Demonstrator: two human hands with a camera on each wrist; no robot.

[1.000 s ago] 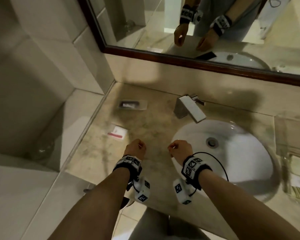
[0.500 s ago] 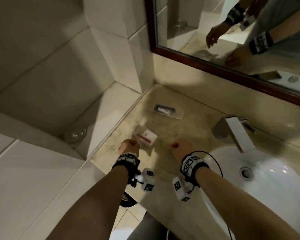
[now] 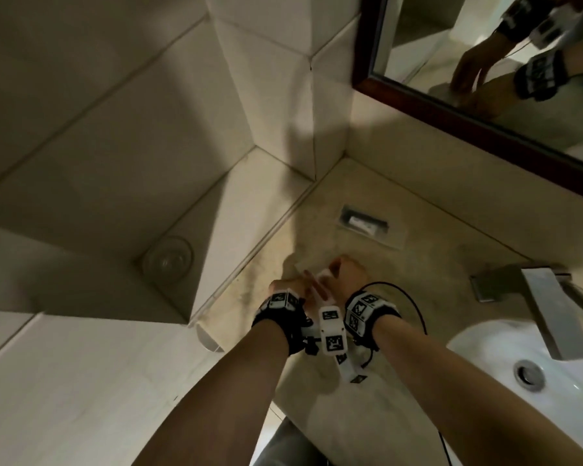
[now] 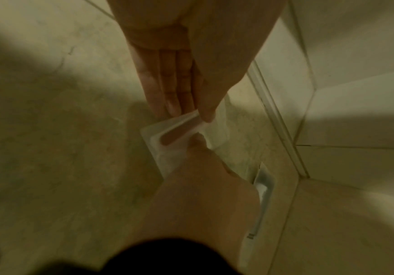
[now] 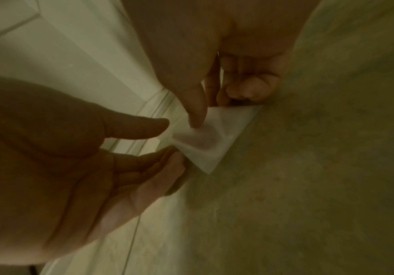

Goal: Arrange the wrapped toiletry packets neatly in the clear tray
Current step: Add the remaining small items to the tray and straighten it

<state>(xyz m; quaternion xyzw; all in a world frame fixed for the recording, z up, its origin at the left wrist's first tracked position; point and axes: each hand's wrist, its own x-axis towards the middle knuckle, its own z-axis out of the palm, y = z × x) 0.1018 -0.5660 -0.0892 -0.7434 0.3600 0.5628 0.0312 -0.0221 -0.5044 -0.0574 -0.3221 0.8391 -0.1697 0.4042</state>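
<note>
grip: a white packet (image 4: 172, 137) is pinched at opposite ends by the left hand (image 4: 198, 186) and right hand (image 4: 167, 80), just above the counter (image 3: 428, 264).
tray: the clear tray (image 3: 367, 227) lies beyond the packet, toward the mirror (image 3: 485, 95); one packet is seen inside.
progress: early; the held packet is not yet placed.

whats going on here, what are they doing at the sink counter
A person is handling a white packet at the bathroom counter. The left hand and the right hand both pinch it at its edges. A second wrapped packet lies farther back, near the wall. The clear tray is not in view.
</note>
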